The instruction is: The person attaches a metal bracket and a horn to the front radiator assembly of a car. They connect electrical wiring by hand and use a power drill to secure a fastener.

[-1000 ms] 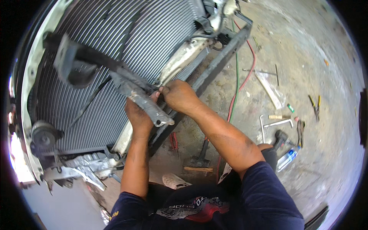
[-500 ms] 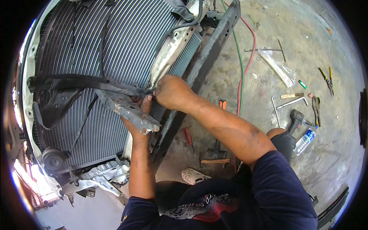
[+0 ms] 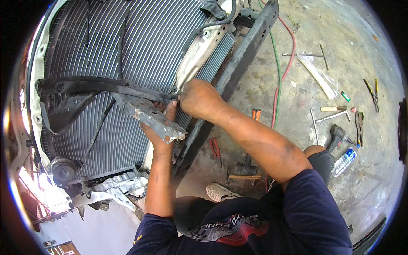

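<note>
My left hand (image 3: 158,143) is closed round a dark, branched metal bracket (image 3: 78,85) from below, its thumb showing beside the bracket's right end. The scuffed lower plate of the bracket (image 3: 153,121) hides most of those fingers. My right hand (image 3: 199,98) is curled in a pinch at that same end; whatever lies between its fingertips is hidden. Behind the bracket is a finned radiator (image 3: 102,140), bordered on the right by a pale metal rail (image 3: 197,49).
A long black beam (image 3: 248,49) runs right of the radiator. On the concrete floor lie red pliers (image 3: 215,149), a hammer (image 3: 246,165), red and green hoses (image 3: 284,72), a power tool (image 3: 338,135), yellow-handled pliers (image 3: 374,95), a plastic bottle (image 3: 344,163) and several other tools.
The bracket's left arm has swung from a diagonal to nearly level across the radiator, as the view has also shifted. Both my hands stay at its right end.
</note>
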`<state>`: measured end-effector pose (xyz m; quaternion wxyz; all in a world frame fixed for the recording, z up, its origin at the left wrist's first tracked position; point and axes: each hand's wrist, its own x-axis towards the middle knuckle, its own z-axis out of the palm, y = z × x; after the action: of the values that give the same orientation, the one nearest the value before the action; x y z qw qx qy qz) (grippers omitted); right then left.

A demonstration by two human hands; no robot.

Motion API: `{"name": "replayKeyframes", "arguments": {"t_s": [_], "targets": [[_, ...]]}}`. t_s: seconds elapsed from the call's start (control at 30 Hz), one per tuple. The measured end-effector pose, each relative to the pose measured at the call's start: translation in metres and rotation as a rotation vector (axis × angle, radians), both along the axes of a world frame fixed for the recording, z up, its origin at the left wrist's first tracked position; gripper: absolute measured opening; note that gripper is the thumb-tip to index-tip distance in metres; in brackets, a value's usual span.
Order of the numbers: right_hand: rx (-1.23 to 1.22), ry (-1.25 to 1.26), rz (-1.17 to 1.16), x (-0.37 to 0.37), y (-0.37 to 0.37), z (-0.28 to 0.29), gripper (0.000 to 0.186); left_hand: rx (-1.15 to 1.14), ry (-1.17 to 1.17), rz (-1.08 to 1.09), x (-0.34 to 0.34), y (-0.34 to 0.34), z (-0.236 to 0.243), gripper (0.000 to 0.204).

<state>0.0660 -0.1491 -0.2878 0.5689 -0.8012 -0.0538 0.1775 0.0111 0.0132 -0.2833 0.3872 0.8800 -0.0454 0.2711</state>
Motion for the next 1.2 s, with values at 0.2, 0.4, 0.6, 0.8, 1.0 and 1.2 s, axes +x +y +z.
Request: {"name": "replayKeyframes", "arguments": {"t_s": [0.2, 0.4, 0.6, 0.8, 1.0, 1.2], "targets": [[0.015, 0.039, 0.021, -0.001, 0.000, -0.004, 0.025, 0.006, 0.005, -0.022, 0.000, 0.001, 0.000, 0.035], [0.012, -0.015, -0.053, 0.002, 0.004, -0.013, 0.028, 0.153, -0.011, 0.034, 0.003, 0.009, -0.004, 0.034], [0.028, -0.047, -0.039, 0.002, 0.007, -0.021, 0.030, 0.147, -0.073, 0.017, 0.004, 0.004, -0.002, 0.034], [0.005, 0.009, -0.004, -0.003, 0.006, -0.007, 0.033, 0.161, 0.090, 0.051, -0.006, 0.003, 0.008, 0.045], [-0.056, -0.040, 0.035, 0.007, 0.007, -0.012, 0.041, 0.255, -0.002, 0.065, -0.002, 0.013, -0.001, 0.039], [0.057, -0.076, 0.021, 0.003, 0.010, -0.027, 0.036, 0.184, -0.009, 0.049, 0.000, 0.008, 0.007, 0.046]]}}
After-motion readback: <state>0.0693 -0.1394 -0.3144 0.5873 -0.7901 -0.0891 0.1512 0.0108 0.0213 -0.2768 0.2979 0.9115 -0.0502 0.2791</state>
